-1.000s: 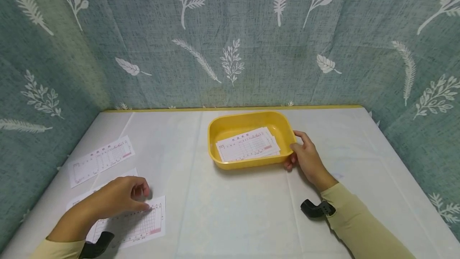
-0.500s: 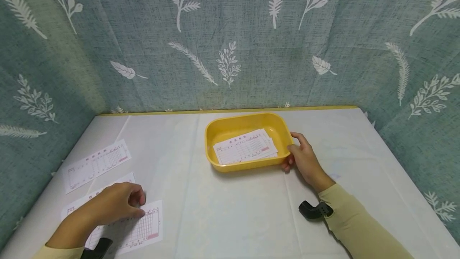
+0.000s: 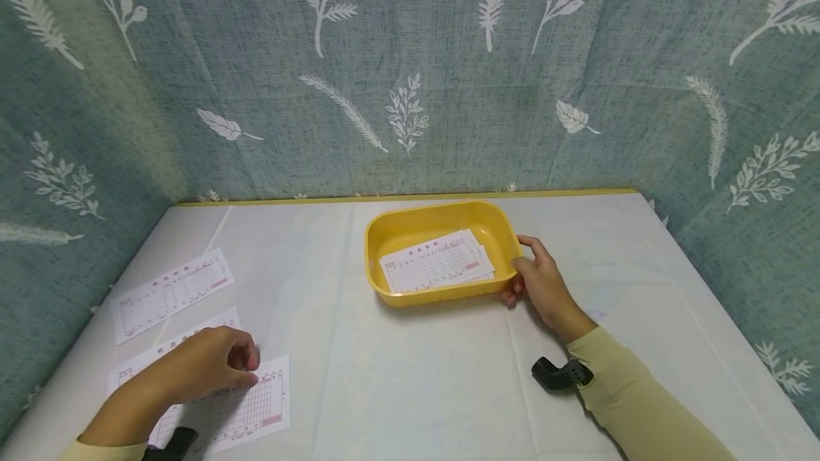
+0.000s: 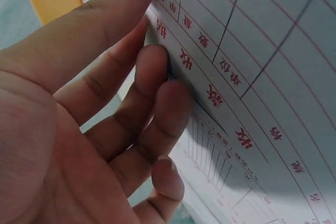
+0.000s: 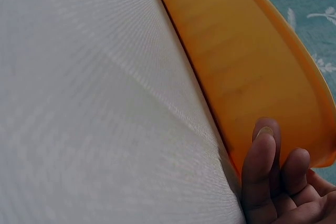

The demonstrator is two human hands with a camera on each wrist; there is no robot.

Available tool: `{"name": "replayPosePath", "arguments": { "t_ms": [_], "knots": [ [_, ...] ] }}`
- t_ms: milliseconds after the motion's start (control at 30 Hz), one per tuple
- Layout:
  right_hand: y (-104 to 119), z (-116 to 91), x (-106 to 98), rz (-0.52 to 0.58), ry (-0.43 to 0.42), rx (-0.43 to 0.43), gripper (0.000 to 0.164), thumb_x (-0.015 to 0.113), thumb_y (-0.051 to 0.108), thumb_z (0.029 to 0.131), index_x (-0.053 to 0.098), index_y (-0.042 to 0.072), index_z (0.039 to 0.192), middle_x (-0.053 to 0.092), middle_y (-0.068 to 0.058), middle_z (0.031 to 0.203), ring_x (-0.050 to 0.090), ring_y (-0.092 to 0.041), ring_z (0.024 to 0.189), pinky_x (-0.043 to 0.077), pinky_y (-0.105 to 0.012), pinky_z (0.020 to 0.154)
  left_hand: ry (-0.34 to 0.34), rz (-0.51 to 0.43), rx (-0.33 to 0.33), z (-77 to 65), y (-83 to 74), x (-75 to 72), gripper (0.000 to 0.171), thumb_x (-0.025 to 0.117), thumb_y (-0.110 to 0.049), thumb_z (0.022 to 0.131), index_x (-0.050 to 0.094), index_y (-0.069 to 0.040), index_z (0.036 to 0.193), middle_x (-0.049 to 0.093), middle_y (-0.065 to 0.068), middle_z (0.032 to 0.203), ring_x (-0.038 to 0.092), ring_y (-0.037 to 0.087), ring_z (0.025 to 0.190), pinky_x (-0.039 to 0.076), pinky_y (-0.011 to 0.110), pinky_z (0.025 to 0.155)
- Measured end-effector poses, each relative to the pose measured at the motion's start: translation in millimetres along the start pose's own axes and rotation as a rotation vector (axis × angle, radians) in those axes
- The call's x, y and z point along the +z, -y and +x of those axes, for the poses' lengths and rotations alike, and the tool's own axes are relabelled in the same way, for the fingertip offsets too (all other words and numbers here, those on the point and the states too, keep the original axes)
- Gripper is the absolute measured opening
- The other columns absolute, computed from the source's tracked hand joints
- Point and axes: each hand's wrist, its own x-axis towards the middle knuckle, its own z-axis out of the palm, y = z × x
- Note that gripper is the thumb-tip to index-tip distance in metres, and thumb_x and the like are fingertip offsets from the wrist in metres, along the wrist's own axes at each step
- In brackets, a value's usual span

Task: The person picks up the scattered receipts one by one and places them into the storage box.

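My left hand (image 3: pixel 208 368) rests over the near receipt slip (image 3: pixel 256 404) at the left, its fingers loosely bent. The thumb touches near the slip's upper edge; the slip lies flat, and I see no pinch on it. In the left wrist view the fingertips (image 4: pixel 173 95) are against the printed heading of the receipt slip (image 4: pixel 252 72). My right hand (image 3: pixel 544 283) grips the right end of a yellow plastic tray (image 3: pixel 442 296), thumb at the rim and fingers against the outer wall. Overlapping receipt slips (image 3: pixel 435 262) lie inside the tray.
A second receipt slip (image 3: pixel 176 340) is partly hidden under my left hand, and another receipt slip (image 3: pixel 173 294) lies farther back at the left. A white cloth (image 3: pixel 397 383) covers the table. Leaf-patterned curtains (image 3: pixel 410 119) enclose the back and sides.
The head view has shifted slightly since a second ago. Both hands, the tray and the slips keep their places.
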Motion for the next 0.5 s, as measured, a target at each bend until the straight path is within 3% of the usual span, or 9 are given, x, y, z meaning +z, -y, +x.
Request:
{"name": "replayPosePath", "arguments": {
  "t_ms": [300,500],
  "knots": [
    [0.4,0.7,0.3,-0.007,0.001,0.002,0.051,0.04,0.007,0.1,0.029,0.007,0.149,0.048,-0.003,0.058,0.059,-0.02,0.049,0.054,-0.031,0.052,-0.038,0.018,-0.05,-1.2,0.3,1.1,0.031,0.088,-0.028,0.071,0.061,-0.018,0.083,0.054,-0.006,0.072,0.046,0.006,0.066,0.036,0.024,0.06],
    [-2.0,0.0,-1.5,0.002,0.0,-0.001,0.051,0.04,0.007,0.1,0.028,0.007,0.149,0.047,-0.002,0.058,0.059,-0.019,0.049,0.053,-0.031,0.052,-0.055,0.086,-0.059,1.0,-2.6,4.0,0.028,0.088,-0.026,0.071,0.062,-0.021,0.079,0.054,-0.007,0.07,0.045,0.007,0.066,0.035,0.024,0.06]
  ]
}}
